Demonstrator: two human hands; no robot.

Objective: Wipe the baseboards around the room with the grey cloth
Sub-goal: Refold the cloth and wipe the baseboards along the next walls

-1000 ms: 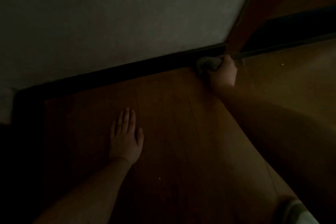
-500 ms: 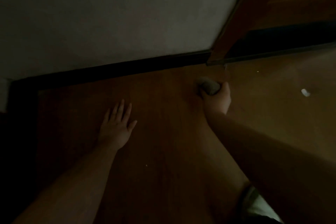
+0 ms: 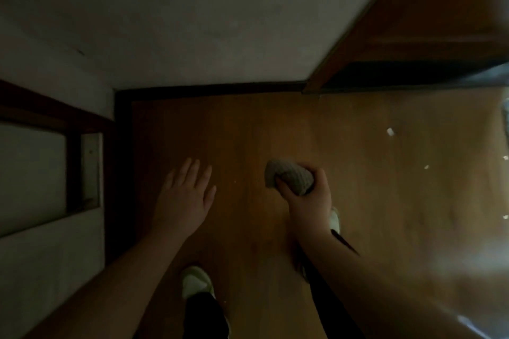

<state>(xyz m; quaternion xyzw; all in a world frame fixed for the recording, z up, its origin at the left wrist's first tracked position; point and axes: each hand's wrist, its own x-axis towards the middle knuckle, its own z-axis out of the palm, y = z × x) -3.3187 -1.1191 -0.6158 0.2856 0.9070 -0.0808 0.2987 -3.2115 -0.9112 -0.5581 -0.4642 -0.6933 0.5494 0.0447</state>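
Cloth [image 3: 289, 177] bunched in the right hand [image 3: 308, 202], fingers curled round it, thumb across its near side; pulled back from the baseboard [image 3: 209, 89], which a second ago lay against the cloth and now runs well beyond the fingertips; left hand [image 3: 184, 198] lifted off the floor [image 3: 242, 132], fingers straight and spread, holding nothing; shoes [image 3: 196, 282] now seen below the wrists; white scraps [image 3: 390, 131] scattered right of the cloth.
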